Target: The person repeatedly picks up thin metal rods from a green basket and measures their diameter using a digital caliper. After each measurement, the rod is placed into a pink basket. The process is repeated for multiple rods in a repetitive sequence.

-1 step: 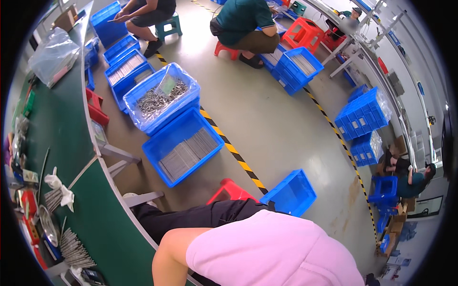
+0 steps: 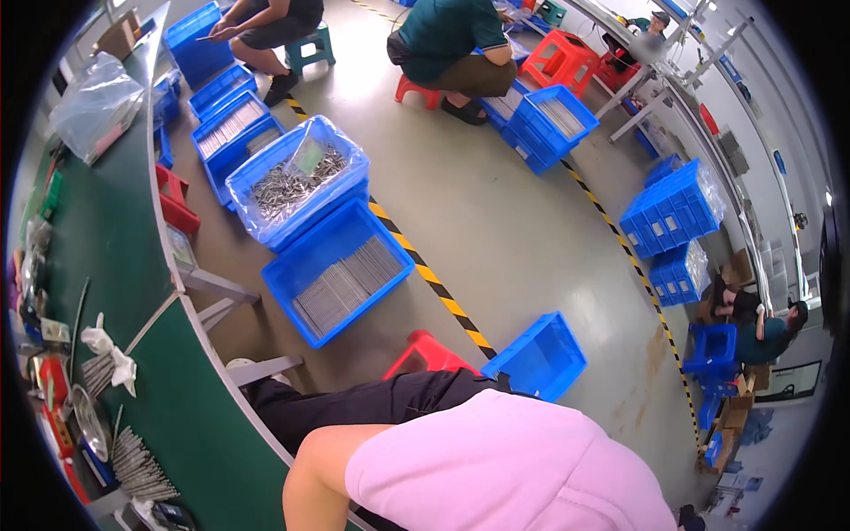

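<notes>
Neither of my hands shows in the head view. My bent bare arm (image 2: 314, 482) comes out of a pink short sleeve (image 2: 496, 460) and runs down past the lower edge, beside the green-topped table (image 2: 212, 398). On that table, left of the arm, lies a fanned pile of thin grey metal rods (image 2: 142, 465). A shiny round metal dish (image 2: 91, 423) sits beyond the pile. A crumpled white cloth or glove (image 2: 111, 350) rests against a second, smaller bunch of rods (image 2: 97, 372). What my hands hold or touch is out of sight.
Beside the table stand a blue crate of neatly laid rods (image 2: 350, 283) and a plastic-lined crate of loose metal parts (image 2: 297, 181). A red stool (image 2: 429, 354) and a blue bin (image 2: 540, 358) are near me. A person (image 2: 452, 49) sits further off.
The whole view has shifted very slightly. My arm and the things on the table keep their places.
</notes>
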{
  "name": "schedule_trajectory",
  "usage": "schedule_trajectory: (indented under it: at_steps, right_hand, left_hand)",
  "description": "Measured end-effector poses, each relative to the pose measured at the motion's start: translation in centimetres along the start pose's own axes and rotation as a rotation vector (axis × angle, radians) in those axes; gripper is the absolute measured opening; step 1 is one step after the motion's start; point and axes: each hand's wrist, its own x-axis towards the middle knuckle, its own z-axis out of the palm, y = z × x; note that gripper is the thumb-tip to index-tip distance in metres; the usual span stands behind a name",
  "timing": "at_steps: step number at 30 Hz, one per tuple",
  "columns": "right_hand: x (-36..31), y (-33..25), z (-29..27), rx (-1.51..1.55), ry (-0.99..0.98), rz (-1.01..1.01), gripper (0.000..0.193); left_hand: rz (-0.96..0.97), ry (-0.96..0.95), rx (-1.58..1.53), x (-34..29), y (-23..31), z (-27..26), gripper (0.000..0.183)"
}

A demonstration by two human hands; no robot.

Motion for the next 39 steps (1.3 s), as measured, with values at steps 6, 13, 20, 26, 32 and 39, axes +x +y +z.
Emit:
schedule_trajectory:
  at_steps: [6,13,20,26,32,39]
  right_hand:
    - [0.3,-0.7,-0.7,0.017,-0.006,-0.028,0.013]
    - [0.6,-0.2,0.0,-0.001,-0.023,-0.024,0.013]
    - [1.3,0.3,1.0,-0.008,-0.044,-0.017,0.013]
    - [2.5,1.2,2.0,-0.035,-0.071,-0.003,0.013]
    - [2.6,1.3,1.6,-0.037,-0.048,-0.011,0.013]
    - [1.7,0.8,1.1,-0.038,-0.023,-0.014,0.013]
  left_hand:
    - [0.014,0.039,0.024,-0.4,-0.4,-0.6,0.014]
    - [0.048,0.071,0.021,-1.1,-0.6,-1.3,0.014]
    - [0.079,0.096,0.013,-2.2,-0.8,-2.0,0.015]
    - [0.102,0.128,0.003,-3.1,-0.8,-2.8,0.015]
    - [0.124,0.151,0.0,-3.7,-1.0,-3.3,0.015]
    - [0.134,0.177,0.007,-4.3,-1.3,-3.8,0.015]
